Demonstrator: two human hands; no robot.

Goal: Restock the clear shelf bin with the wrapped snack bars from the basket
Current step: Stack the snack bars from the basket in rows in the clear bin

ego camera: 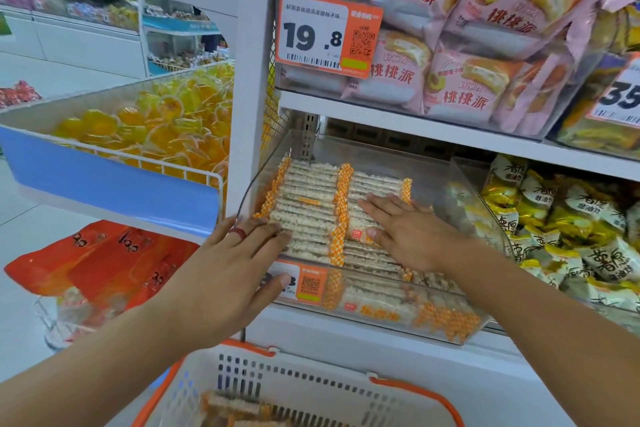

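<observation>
- Nearest the camera sits the white basket (pixel 294 388) with orange handles, low in the view below the shelf; a few wrapped snack bars (pixel 235 407) lie in it, blurred, so more stock seems left to move.
- Above it, the clear shelf bin (pixel 450 329) holds two rows of bars (pixel 304 204) with orange-checked ends, packed side by side; the back of the bin is bare.
- Left hand (pixel 221 274): palm down, fingers (pixel 266 230) straight and close together, resting on the near end of the left row, thumb lying over the bin's front wall by the price label (pixel 304 282). It grips nothing.
- Right hand (pixel 405 232): flat, fingers slightly spread over the right row, pressing or smoothing the bars; nothing pinched.
- Risk, as I judge it: pressing too hard on the rows could crack the brittle-looking bars or buckle a row, so wrappers ride up over each other.
- A push toward the front could tip the sloped bin or nudge bars over its low front wall into the basket.
- The left thumb might knock the price label loose.
- Filling the front only would leave the bare back unused and the pile unstable.
</observation>
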